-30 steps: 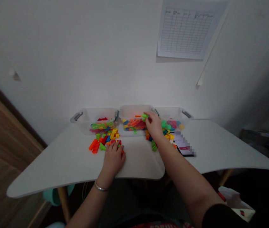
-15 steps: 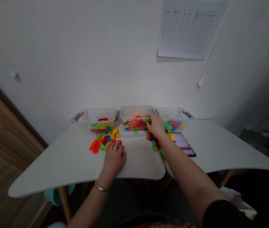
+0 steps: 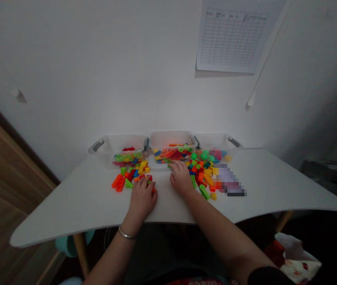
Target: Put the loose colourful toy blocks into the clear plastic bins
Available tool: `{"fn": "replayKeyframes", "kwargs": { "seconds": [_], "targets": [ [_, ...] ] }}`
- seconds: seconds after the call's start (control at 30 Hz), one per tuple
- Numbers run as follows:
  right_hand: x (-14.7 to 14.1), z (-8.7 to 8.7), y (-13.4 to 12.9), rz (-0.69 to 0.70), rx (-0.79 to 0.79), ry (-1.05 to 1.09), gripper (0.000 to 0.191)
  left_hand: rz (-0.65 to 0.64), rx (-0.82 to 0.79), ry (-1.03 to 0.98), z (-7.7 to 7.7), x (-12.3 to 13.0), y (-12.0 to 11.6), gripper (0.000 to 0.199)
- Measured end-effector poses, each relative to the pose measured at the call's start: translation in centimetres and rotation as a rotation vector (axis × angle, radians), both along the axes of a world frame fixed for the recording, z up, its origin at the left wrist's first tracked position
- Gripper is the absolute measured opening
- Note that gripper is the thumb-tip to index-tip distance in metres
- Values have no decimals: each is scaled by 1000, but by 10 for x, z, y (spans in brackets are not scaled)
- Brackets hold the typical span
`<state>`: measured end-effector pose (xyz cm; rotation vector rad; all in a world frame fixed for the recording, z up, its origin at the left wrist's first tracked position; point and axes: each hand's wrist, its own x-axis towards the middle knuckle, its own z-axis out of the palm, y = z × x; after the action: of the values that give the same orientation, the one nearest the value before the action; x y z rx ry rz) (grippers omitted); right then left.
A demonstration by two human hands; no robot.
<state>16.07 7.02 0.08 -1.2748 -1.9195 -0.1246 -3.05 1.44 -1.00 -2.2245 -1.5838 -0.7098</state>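
Note:
My left hand (image 3: pixel 142 199) rests on the white table at the front of a loose heap of plastic building bricks (image 3: pixel 129 177), its fingers curled over small red and green bricks. My right hand (image 3: pixel 181 178) lies on the table just in front of the middle clear bin (image 3: pixel 170 138), with no brick showing in it. To its right is a second heap of mixed bricks (image 3: pixel 204 176). The middle bin holds mostly orange, red and yellow bricks.
A clear bin (image 3: pixel 117 148) with green and red bricks stands at the left, and another (image 3: pixel 216 140) with round coloured pieces at the right. A pixelated phone (image 3: pixel 229 180) lies beside the right heap. A paper chart (image 3: pixel 232 37) hangs on the wall.
My right hand has moved back and down from the middle bin to the table, and the green brick it held earlier no longer shows. My left hand has not moved.

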Motion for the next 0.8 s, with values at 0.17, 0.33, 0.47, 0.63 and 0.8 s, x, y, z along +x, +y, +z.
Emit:
{"fn": "replayKeyframes", "kwargs": {
  "seconds": [0.17, 0.33, 0.47, 0.63, 0.8],
  "targets": [
    [-11, -7, -2, 63, -152, -169, 59, 5, 0, -9, -1, 0, 0, 30],
    [-10, -4, 3, 69, -225, -239, 65, 0, 13, 2, -1, 0, 0, 30],
    [-11, -4, 5, 56, -269, -235, 65, -4, 12, 0, -1, 0, 0, 30],
    [-12, -3, 6, 24, -250, -200, 60, -3, 13, -15, -1, 0, 0, 30],
    [-11, 1, 7, -36, -248, -153, 48, -2, -8, -8, 0, 0, 0, 30]
  ]
}}
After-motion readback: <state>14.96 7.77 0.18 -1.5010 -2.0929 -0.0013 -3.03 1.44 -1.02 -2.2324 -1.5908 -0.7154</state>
